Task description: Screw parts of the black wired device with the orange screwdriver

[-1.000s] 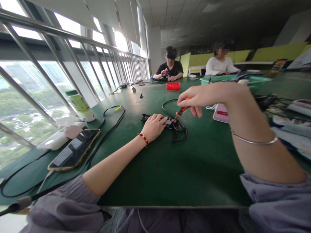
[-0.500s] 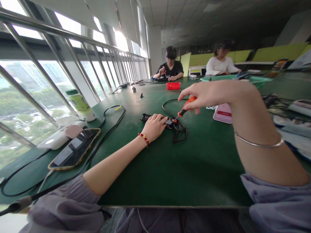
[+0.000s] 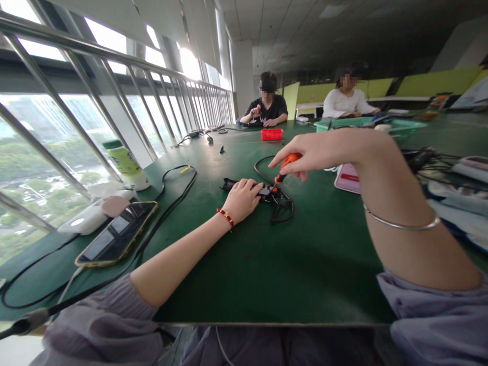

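On the green table lies a black device with its inside parts and thin wires showing at the right end. My left hand rests over its middle and grips it, fingers bent. An orange and black screwdriver is held in my right hand, its shaft slanting down to the exposed parts. The tip itself is too small to make out. A black cable loops beside the device's right end.
At the left are a phone, a white device, a green bottle and a long black cable. Farther off stand a red box, a green basket and a pink-faced phone. Two people sit across the table.
My right hand has shifted slightly left with the screwdriver, which now stands more upright. My left hand and the device look unmoved.
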`<state>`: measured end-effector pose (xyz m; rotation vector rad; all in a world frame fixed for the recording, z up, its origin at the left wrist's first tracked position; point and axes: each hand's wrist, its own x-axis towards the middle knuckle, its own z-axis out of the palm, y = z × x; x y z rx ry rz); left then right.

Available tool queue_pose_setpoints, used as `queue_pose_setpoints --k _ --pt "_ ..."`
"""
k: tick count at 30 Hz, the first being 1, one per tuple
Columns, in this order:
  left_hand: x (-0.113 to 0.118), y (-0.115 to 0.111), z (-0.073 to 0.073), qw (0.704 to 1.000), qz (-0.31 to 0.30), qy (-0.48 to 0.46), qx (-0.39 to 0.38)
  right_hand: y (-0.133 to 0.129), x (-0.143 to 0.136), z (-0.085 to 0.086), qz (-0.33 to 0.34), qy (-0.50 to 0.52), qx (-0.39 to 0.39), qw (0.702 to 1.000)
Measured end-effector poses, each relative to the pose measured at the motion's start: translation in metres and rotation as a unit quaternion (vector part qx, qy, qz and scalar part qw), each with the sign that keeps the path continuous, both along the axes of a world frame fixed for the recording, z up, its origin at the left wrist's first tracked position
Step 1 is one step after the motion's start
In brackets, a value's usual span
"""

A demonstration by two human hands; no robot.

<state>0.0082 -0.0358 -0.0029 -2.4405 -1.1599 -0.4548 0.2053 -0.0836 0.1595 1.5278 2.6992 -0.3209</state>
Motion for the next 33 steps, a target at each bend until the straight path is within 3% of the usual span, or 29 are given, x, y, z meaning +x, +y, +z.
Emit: queue_pose_setpoints --k 3,6,15,21,29,33 --pt "0.001 -0.001 0.000 1.000 -0.002 0.001 0.001 0.000 -0.006 -0.003 -0.024 -0.003 -0.027 0.999" --pt "0.001 -0.001 0.000 1.000 0.000 0.004 0.000 0.001 -0.008 -0.004 -0.048 -0.002 0.005 0.999" --pt "0.000 -0.002 0.000 1.000 0.001 0.005 -0.007 0.011 0.015 -0.002 -0.032 -0.017 0.050 0.998" --pt "0.000 -0.001 -0.001 1.000 -0.003 0.000 -0.004 0.003 0.008 0.000 -0.096 -0.007 -0.046 0.994" --pt "0.000 -0.001 0.000 1.000 -0.001 0.001 -0.007 0.009 0.013 0.000 -0.016 -0.001 0.026 1.000" --pt "0.000 -0.001 -0.001 1.000 -0.002 -0.001 -0.002 0.004 0.007 0.000 -0.062 -0.021 -0.016 0.998"
